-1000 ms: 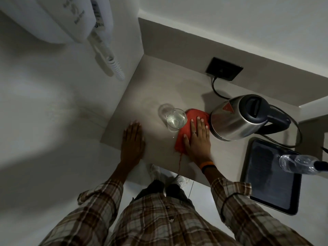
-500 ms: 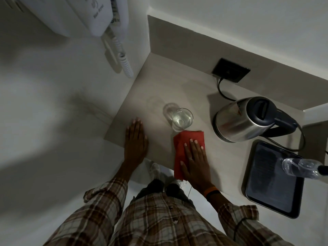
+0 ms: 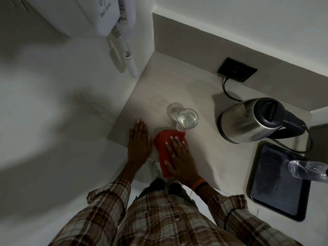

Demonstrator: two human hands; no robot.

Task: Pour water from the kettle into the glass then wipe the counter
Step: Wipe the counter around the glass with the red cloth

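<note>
My right hand (image 3: pixel 179 157) pressing flat on the red cloth (image 3: pixel 164 148) at the worktop (image 3: pixel 177 82) front edge, grip open, my left hand (image 3: pixel 139 141) lying flat beside it, empty, glass (image 3: pixel 187 119) of water touching the cloth's far corner, kettle (image 3: pixel 248 121) sitting toward the right edge.

Printed in grey on the white wall-mounted hair dryer (image 3: pixel 99 15): "Hair Dryer", upside down. Just right of that wording, on a small label (image 3: pixel 122 16) on the handle: "CE" mark; remaining print too small to read.
</note>
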